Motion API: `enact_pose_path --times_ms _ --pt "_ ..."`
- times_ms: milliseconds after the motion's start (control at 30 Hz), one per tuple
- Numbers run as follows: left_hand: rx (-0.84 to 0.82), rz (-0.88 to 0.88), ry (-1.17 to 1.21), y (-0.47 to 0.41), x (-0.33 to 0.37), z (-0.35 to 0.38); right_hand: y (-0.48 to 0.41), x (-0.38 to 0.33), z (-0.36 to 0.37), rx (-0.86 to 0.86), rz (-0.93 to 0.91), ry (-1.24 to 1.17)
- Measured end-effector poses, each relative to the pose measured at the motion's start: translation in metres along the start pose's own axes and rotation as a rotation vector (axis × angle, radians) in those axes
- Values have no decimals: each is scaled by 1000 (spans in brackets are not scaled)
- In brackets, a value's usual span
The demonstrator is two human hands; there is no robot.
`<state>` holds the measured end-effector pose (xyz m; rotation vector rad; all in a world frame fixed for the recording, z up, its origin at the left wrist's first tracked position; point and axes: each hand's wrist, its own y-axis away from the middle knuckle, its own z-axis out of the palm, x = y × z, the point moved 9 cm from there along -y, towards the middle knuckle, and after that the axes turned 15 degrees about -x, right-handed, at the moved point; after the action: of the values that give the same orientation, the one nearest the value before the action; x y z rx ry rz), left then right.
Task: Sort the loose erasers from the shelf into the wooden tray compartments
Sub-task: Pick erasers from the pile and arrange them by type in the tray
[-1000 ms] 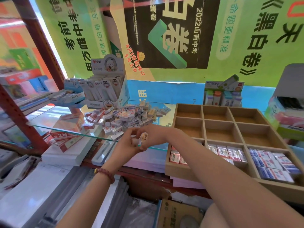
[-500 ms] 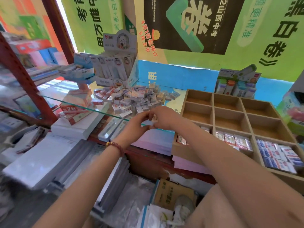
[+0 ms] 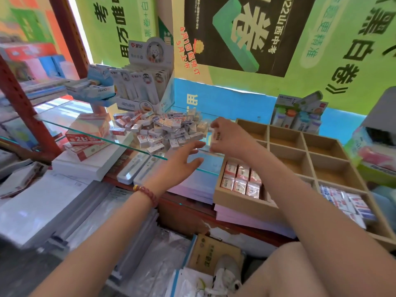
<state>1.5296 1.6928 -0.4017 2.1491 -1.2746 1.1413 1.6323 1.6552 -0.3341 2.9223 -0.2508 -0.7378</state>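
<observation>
A pile of loose erasers (image 3: pixel 162 129) lies on the glass shelf (image 3: pixel 70 125). To its right stands the wooden tray (image 3: pixel 242 203) with many compartments; wrapped erasers (image 3: pixel 240 179) fill its near left cell and blue-and-white ones (image 3: pixel 347 202) a near right cell. My right hand (image 3: pixel 229 138) pinches a small eraser (image 3: pixel 216 136) just right of the pile, above the tray's left edge. My left hand (image 3: pixel 182 161) hovers with fingers spread at the shelf's front edge, holding nothing.
Display boxes of stationery (image 3: pixel 145 82) stand behind the pile, and flat red-and-white boxes (image 3: pixel 87 136) lie to its left. A box of correction tapes (image 3: pixel 300 112) sits behind the tray. Stacked paper (image 3: pixel 64 206) and a red shelf post (image 3: pixel 21 99) are at left.
My hands were joined in front of the shelf; they have parted. The right hand rose toward the pile with an eraser, and the left hand spread its fingers.
</observation>
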Motion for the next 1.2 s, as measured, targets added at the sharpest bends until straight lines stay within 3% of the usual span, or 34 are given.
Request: enact_pose_path --times_ms 133,267,733,967,1200 --pt "-104 63 -50 -9 27 27 20 54 -35 53 190 -24" --pt "-176 57 -51 -18 31 50 32 95 -32 -13 329 -14" --pt "-180 -50 111 -15 24 50 14 81 0 -140 217 43" --pt "-202 -58 86 -16 26 50 24 92 -19 -115 405 177" --pt "-197 -46 141 -16 24 52 15 82 -5 -131 387 20"
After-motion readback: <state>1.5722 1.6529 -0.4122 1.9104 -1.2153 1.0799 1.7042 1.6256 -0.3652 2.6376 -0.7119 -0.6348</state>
